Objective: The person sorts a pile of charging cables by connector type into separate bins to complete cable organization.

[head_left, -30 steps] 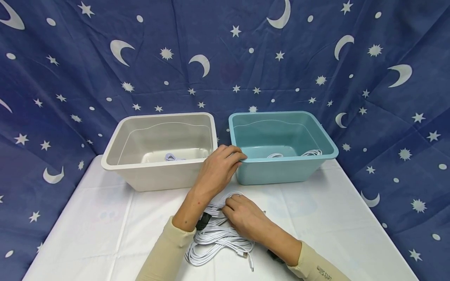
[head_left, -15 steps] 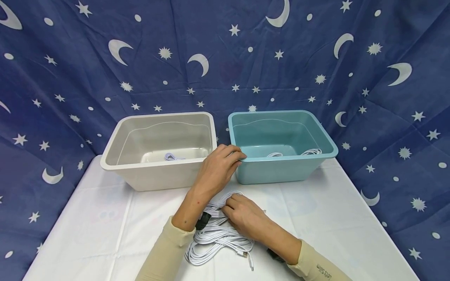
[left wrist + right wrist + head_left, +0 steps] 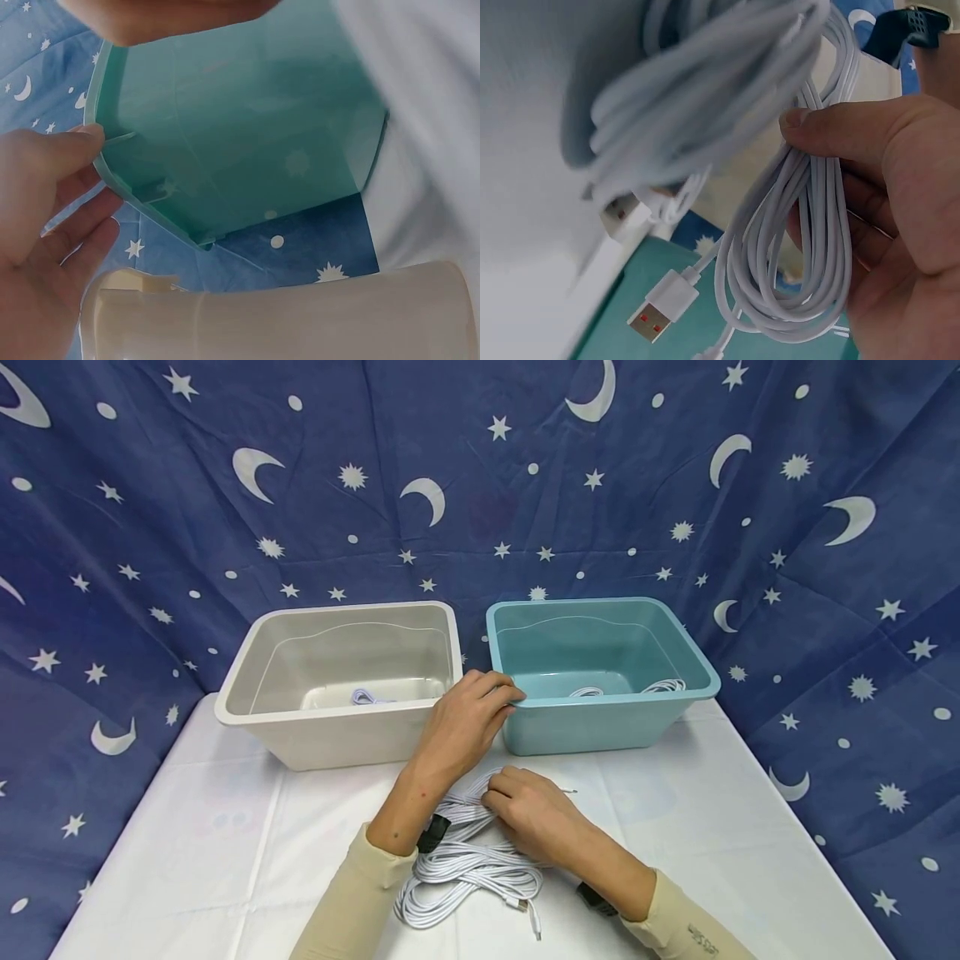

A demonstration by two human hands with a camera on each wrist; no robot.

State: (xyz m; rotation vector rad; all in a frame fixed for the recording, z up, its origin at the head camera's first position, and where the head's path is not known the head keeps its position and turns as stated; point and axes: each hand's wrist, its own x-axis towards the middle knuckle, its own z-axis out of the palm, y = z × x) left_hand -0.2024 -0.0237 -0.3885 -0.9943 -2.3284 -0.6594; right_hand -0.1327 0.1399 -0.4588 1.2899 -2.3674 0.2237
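Observation:
My left hand (image 3: pixel 463 718) grips the front left corner of the teal bin's rim; in the left wrist view its thumb lies against the outside of the teal bin (image 3: pixel 247 127). In front of the bins my right hand (image 3: pixel 538 814) pinches a coiled white USB cable (image 3: pixel 825 240) between thumb and fingers. The coil hangs in loops, and a USB plug (image 3: pixel 664 304) shows beside it. More coiled white cables (image 3: pixel 468 868) lie on the cloth below the hands, partly hidden by the left forearm and right hand.
A cream bin (image 3: pixel 337 735) stands left of the teal one, with a small cable coil (image 3: pixel 363 696) inside. White coils (image 3: pixel 663 686) lie in the teal bin. The table has a white cloth (image 3: pixel 187 843); a blue star-and-moon curtain (image 3: pixel 480 485) hangs behind.
My right hand has shifted slightly to the right, and a cable end shows more beyond it. The left hand stays on the teal bin's rim.

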